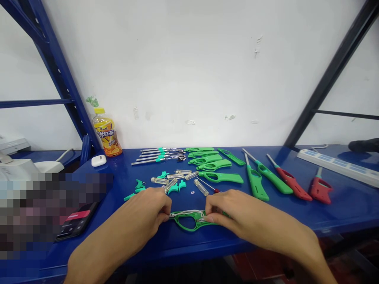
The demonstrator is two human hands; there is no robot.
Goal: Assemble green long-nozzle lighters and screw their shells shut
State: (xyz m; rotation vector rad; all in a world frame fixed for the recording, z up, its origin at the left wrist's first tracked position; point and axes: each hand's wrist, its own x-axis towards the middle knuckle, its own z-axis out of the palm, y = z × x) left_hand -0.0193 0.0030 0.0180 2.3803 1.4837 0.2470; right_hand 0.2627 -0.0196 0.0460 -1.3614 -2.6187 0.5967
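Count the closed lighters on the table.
4, in a row on the table's right side. From left: a green lighter, a second green one, a red lighter, and a second red one. The pixelated area at left may hide more.

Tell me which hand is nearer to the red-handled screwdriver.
Right. The red-handled screwdriver lies just beyond the right hand, which is at the right part of the green lighter shell; the left hand is farther off, at the shell's left end.
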